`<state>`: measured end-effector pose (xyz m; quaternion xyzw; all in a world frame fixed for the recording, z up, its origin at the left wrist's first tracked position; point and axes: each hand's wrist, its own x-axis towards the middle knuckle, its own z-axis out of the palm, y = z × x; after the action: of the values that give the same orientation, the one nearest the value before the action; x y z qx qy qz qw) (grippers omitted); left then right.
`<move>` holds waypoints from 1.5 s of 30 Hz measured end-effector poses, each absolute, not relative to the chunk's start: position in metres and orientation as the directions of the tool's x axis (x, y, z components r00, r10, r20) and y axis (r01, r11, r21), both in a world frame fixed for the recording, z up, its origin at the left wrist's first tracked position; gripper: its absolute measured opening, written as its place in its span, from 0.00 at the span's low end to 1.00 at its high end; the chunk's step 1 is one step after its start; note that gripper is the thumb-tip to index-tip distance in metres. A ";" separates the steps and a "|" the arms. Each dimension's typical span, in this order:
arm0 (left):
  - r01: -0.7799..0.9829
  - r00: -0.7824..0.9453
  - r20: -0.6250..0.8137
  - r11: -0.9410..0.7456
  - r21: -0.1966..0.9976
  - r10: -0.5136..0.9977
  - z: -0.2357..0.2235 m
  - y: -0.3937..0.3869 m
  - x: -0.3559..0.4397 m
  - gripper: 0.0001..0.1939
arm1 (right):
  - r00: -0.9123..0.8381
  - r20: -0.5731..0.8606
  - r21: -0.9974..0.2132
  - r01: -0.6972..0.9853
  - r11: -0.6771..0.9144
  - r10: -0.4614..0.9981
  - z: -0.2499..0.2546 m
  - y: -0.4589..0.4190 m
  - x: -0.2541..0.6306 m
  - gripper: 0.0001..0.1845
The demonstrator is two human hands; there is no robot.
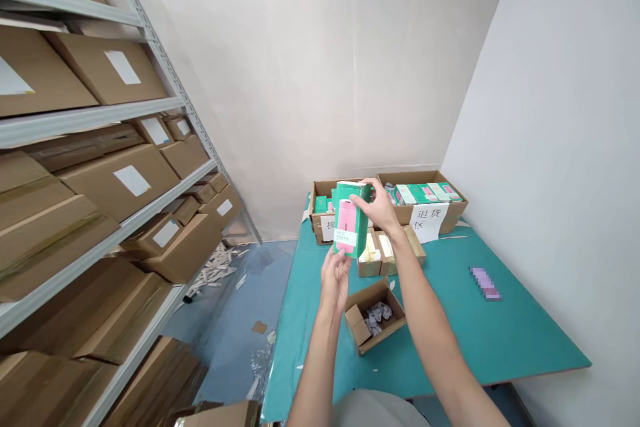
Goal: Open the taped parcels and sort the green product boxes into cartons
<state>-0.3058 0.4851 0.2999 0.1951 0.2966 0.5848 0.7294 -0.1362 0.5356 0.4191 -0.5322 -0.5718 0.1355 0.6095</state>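
I hold a green product box with a pink picture panel (350,221) upright over the teal table (450,320). My right hand (380,208) grips its top end, fingers closed round the upper edge. My left hand (335,279) holds it from below, fingers curled at the bottom edge. Right beneath my hands lies a small open carton (361,328) with several small wrapped packets inside.
Two open cartons of green boxes (425,195) stand at the table's far edge, one with a paper label (428,221). Smaller cartons (380,255) sit before them. A blurred purple item (485,282) lies right. Metal shelving (100,213) with cardboard boxes fills the left; scraps litter the floor.
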 end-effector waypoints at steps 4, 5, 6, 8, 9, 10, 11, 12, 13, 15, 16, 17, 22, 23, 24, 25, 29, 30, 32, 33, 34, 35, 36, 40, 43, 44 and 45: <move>-0.753 0.227 -0.180 0.289 0.591 0.957 0.297 0.493 -0.318 0.14 | 0.283 0.540 -0.832 0.320 0.453 0.793 0.420 0.533 -0.137 0.25; -0.746 0.217 -0.176 0.279 0.604 0.960 0.297 0.493 -0.320 0.15 | 0.275 0.543 -0.832 0.302 0.465 0.793 0.421 0.532 -0.138 0.24; -0.736 0.208 -0.171 0.269 0.621 0.963 0.297 0.493 -0.322 0.17 | 0.266 0.548 -0.829 0.293 0.476 0.793 0.422 0.531 -0.138 0.23; -0.704 0.193 -0.167 0.255 0.662 0.967 0.296 0.492 -0.324 0.22 | 0.244 0.560 -0.820 0.298 0.489 0.792 0.426 0.529 -0.139 0.21; -0.683 0.179 -0.166 0.244 0.689 0.970 0.296 0.492 -0.325 0.26 | 0.235 0.566 -0.813 0.314 0.490 0.790 0.428 0.527 -0.139 0.21; -0.654 0.156 -0.164 0.226 0.722 0.974 0.297 0.492 -0.325 0.30 | 0.230 0.573 -0.804 0.340 0.487 0.786 0.430 0.525 -0.138 0.20; -0.618 0.125 -0.154 0.198 0.761 0.980 0.297 0.491 -0.326 0.33 | 0.229 0.581 -0.793 0.376 0.480 0.781 0.431 0.523 -0.138 0.20; -0.574 0.085 -0.132 0.157 0.803 0.988 0.297 0.491 -0.325 0.37 | 0.233 0.590 -0.778 0.419 0.468 0.773 0.433 0.520 -0.139 0.20; -0.526 0.033 -0.093 0.096 0.845 0.995 0.298 0.491 -0.324 0.40 | 0.242 0.600 -0.761 0.467 0.451 0.762 0.433 0.517 -0.139 0.21; -0.415 -0.085 0.031 -0.064 0.907 0.996 0.299 0.489 -0.322 0.45 | 0.278 0.612 -0.736 0.545 0.403 0.740 0.433 0.513 -0.140 0.22; -0.361 -0.133 0.101 -0.143 0.922 0.986 0.300 0.487 -0.321 0.47 | 0.307 0.609 -0.736 0.563 0.376 0.731 0.431 0.512 -0.141 0.22; -0.319 -0.159 0.163 -0.207 0.925 0.974 0.300 0.486 -0.319 0.49 | 0.337 0.603 -0.743 0.568 0.354 0.723 0.429 0.511 -0.140 0.22; -0.429 -0.016 0.091 -0.090 0.899 0.996 0.296 0.485 -0.317 0.50 | 0.402 0.578 -0.791 0.489 0.367 0.710 0.414 0.514 -0.127 0.17; -0.474 0.040 0.019 0.002 0.880 0.999 0.294 0.487 -0.317 0.47 | 0.403 0.571 -0.801 0.462 0.380 0.715 0.411 0.515 -0.123 0.17; -0.503 0.099 -0.048 0.091 0.860 0.994 0.293 0.489 -0.316 0.45 | 0.404 0.562 -0.813 0.432 0.391 0.722 0.407 0.515 -0.118 0.18; -0.514 0.154 -0.102 0.168 0.841 0.983 0.292 0.491 -0.315 0.44 | 0.402 0.549 -0.824 0.403 0.397 0.732 0.405 0.514 -0.113 0.18; -0.485 0.230 -0.190 0.282 0.828 0.954 0.283 0.491 -0.300 0.43 | 0.355 0.513 -0.849 0.344 0.402 0.781 0.400 0.508 -0.095 0.19; -0.476 0.211 -0.185 0.266 0.838 0.960 0.281 0.489 -0.294 0.42 | 0.335 0.514 -0.846 0.352 0.401 0.790 0.400 0.507 -0.090 0.19; -0.444 0.149 -0.151 0.202 0.873 0.977 0.277 0.483 -0.278 0.41 | 0.298 0.529 -0.825 0.399 0.400 0.795 0.402 0.503 -0.079 0.18; -0.420 0.106 -0.128 0.161 0.893 0.986 0.276 0.480 -0.270 0.41 | 0.288 0.536 -0.813 0.430 0.393 0.794 0.403 0.500 -0.073 0.19; -0.396 0.057 -0.103 0.118 0.911 0.993 0.276 0.476 -0.261 0.40 | 0.288 0.539 -0.803 0.459 0.380 0.792 0.405 0.498 -0.067 0.20; -0.375 0.007 -0.075 0.072 0.924 0.997 0.276 0.473 -0.252 0.41 | 0.296 0.536 -0.797 0.485 0.359 0.790 0.405 0.495 -0.060 0.21; -0.361 -0.040 -0.043 0.026 0.932 0.998 0.277 0.469 -0.244 0.41 | 0.308 0.530 -0.795 0.505 0.336 0.790 0.405 0.492 -0.052 0.22; -0.367 -0.097 0.031 -0.065 0.928 0.995 0.285 0.456 -0.216 0.44 | 0.351 0.505 -0.816 0.493 0.303 0.789 0.399 0.486 -0.015 0.21; -0.494 0.021 -0.105 0.102 0.863 0.994 0.290 0.448 -0.200 0.37 | 0.335 0.488 -0.847 0.403 0.346 0.806 0.389 0.487 0.011 0.18; -0.553 0.055 -0.173 0.175 0.815 0.983 0.290 0.445 -0.195 0.31 | 0.319 0.483 -0.854 0.377 0.359 0.815 0.386 0.487 0.019 0.17; -0.610 0.078 -0.242 0.238 0.756 0.967 0.291 0.443 -0.190 0.25 | 0.303 0.480 -0.859 0.356 0.369 0.823 0.383 0.487 0.025 0.17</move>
<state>-0.1897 0.4431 0.2905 0.2405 0.3713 0.5684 0.6937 0.0247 0.4873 0.3826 -0.5279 -0.5584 0.1916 0.6106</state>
